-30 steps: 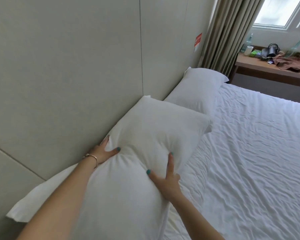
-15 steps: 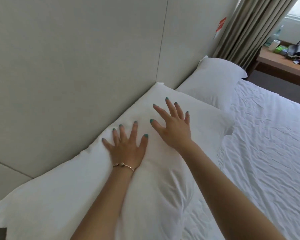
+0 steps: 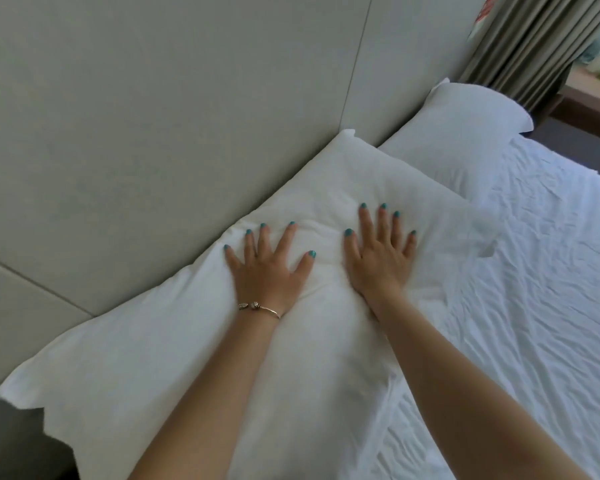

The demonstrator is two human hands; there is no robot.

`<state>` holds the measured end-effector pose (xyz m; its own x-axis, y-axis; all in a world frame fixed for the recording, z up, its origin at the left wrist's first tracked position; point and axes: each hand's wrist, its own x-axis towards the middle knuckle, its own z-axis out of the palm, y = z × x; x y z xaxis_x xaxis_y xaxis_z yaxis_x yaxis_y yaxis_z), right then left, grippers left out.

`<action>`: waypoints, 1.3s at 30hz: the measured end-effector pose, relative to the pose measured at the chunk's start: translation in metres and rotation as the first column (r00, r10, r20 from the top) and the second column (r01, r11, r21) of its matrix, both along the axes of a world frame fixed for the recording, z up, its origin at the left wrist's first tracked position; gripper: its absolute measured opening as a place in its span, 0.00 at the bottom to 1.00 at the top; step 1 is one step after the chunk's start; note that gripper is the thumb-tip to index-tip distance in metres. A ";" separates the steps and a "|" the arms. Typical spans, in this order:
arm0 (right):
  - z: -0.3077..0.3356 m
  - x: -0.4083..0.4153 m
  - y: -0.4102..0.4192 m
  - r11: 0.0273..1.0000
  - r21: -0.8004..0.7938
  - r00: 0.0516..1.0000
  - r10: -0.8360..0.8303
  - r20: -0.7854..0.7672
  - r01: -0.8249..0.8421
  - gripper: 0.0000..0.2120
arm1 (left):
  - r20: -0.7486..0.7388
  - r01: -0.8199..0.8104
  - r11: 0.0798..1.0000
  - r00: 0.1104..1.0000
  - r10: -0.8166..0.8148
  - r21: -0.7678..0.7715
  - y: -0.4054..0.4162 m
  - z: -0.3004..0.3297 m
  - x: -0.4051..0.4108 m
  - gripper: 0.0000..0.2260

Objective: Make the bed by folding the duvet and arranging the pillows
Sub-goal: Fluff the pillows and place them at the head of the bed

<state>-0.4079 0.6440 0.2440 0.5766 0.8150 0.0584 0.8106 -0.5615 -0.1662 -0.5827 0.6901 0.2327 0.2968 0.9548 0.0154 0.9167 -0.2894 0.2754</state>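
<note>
A white pillow lies along the padded headboard at the near side of the bed. My left hand, with a bracelet at the wrist, presses flat on its middle, fingers spread. My right hand presses flat on it just to the right, fingers straight. A second white pillow lies further along the headboard, its near end tucked under the first pillow's far corner. The wrinkled white sheet covers the mattress to the right. No duvet is in view.
The grey padded headboard runs along the left. Beige curtains hang at the far end, with a wooden desk holding small items beside them. Dark floor shows beyond the bed's far edge.
A second ago both hands gripped the pillow's sides; they moved onto its top and now press it flat. The pillow sits lower against the headboard.
</note>
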 end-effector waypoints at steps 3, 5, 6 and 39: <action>0.011 -0.004 -0.032 0.998 -0.020 0.993 0.059 -0.106 -0.062 0.27 | 0.040 0.055 0.998 0.998 -0.057 0.040 -0.014 0.019 -0.009 0.34; 0.014 -0.014 -0.065 0.994 -0.024 0.983 0.098 -0.158 -0.103 0.26 | -0.015 0.107 0.994 0.994 -0.107 0.024 -0.033 0.028 -0.016 0.36; 0.014 -0.021 -0.085 0.993 -0.023 0.977 0.112 -0.180 -0.119 0.26 | -0.051 0.122 0.992 0.991 -0.121 0.019 -0.047 0.032 -0.019 0.36; -0.130 -0.132 -0.673 0.718 -0.673 0.340 -0.686 -0.643 0.178 0.08 | -0.029 0.284 0.319 0.704 -0.710 -0.904 -0.523 -0.139 -0.061 0.15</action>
<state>-0.5402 -0.0287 0.1145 0.3954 0.1962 -0.8973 0.0220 -0.9787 -0.2043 -0.6436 0.1676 0.0941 0.4904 0.1036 -0.8653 0.7421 -0.5702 0.3523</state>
